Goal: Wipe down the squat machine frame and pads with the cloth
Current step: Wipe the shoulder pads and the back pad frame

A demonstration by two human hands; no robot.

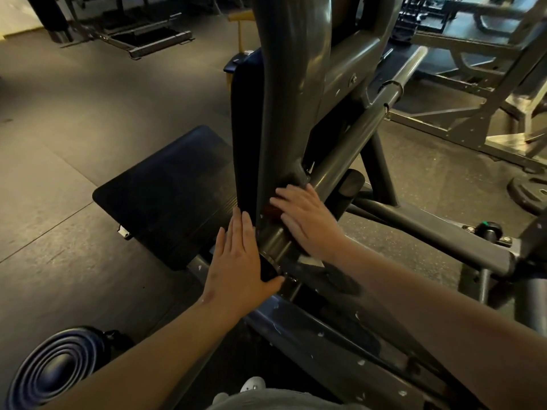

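The squat machine's grey frame upright (284, 99) rises in the middle, with a dark blue pad (245, 137) fixed to its left side. A flat dark platform pad (165, 196) lies low on the left. My left hand (236, 261) lies flat, fingers straight, against the pad's lower end and the frame joint. My right hand (307, 220) presses with spread fingers on the slanted grey tube (349, 149) at the upright's base. A small dark reddish patch (270, 211) shows under its fingers. It may be the cloth, but I cannot tell.
A dark weight plate (56, 371) sits at bottom left and another plate (529, 196) lies on the floor at right. Other grey machines (473, 93) stand behind on the right, and a low frame (148, 37) at the back left. Rubber floor (74, 128) spreads left.
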